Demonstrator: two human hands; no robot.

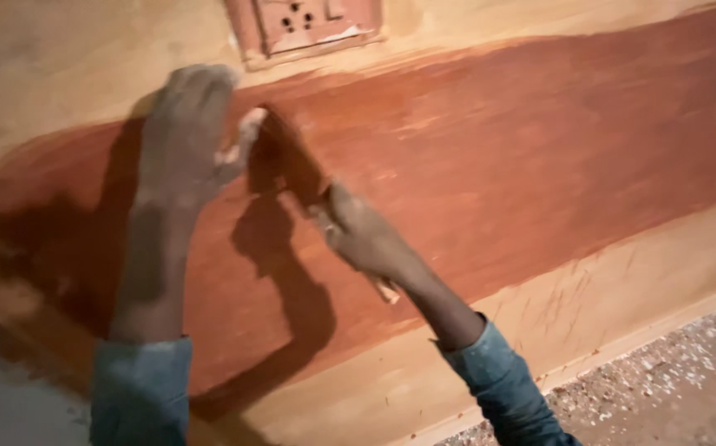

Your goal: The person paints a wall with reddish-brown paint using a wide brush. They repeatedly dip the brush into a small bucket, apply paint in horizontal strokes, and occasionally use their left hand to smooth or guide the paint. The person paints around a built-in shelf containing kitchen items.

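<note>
Against red-brown wall (498,149): left hand (189,136) flat, open on wall; right hand (362,235) gripping scraper blade (288,161).

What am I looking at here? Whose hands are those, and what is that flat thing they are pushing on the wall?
This one picture comes from a camera worn on a person's head, so you see what they see when they look at their own hands. No machine here, just two bare hands in blue sleeves.

The left hand is spread near the wall, its fingertips at the top edge of a flat wide blade. The right hand grips that blade from below. It looks like a scraper or trowel, smeared reddish-brown; the picture is blurry, so I cannot tell exactly which.

The wall has a wide reddish-brown band over a paler yellow-orange surface. Above the hands sits a wall socket plate. At bottom right you can see speckled floor.
</note>
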